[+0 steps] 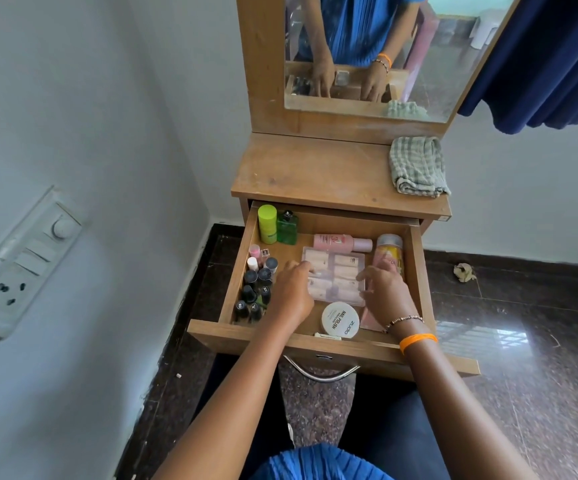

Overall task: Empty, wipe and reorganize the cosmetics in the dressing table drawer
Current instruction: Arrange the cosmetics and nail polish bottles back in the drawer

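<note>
The dressing table drawer [315, 346] is pulled out and holds cosmetics. A clear flat box of pink nails [341, 271] lies in its middle. My left hand [292, 294] curls its fingers on the box's left edge. My right hand [386, 294] holds the right edge with the thumb against it. Several dark nail polish bottles [256, 291] stand at the left. At the back are a lime bottle [267, 223], a green glass bottle [287, 227], a lying pink bottle [341, 242] and a yellow bottle [389, 249]. A white round tub [340, 320] sits in front.
A folded checked cloth [417, 168] lies on the tabletop [315, 171] at the right, below the mirror [384, 46]. A switchboard [20, 265] is on the left wall. A blue curtain [540, 64] hangs at the upper right. Crumpled paper [464, 271] lies on the floor.
</note>
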